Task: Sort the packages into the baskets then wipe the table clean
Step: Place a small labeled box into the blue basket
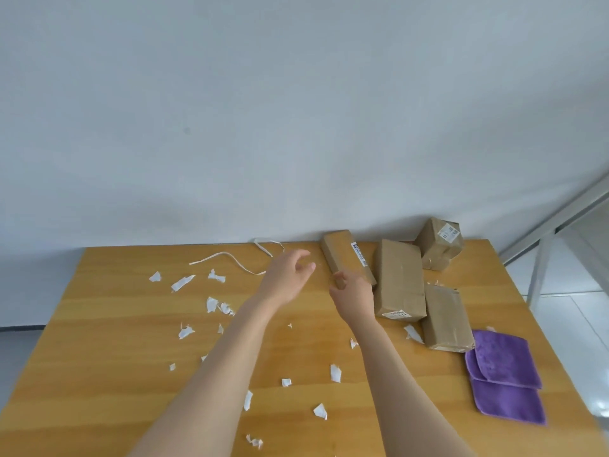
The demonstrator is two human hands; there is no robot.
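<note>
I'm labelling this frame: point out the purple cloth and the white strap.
purple cloth (pixel 506 359): head view, middle of its upper layer.
white strap (pixel 226 253): head view, crest of its left stretch.

Two limbs on record. Left forearm (pixel 234 351) and right forearm (pixel 389 374) are bare along their whole visible length, slender, narrowing to slim wrists. Left hand (pixel 290 275) and right hand (pixel 352 293) are likewise bare, with long, slim fingers (nail detail too blurred to grade).
</note>
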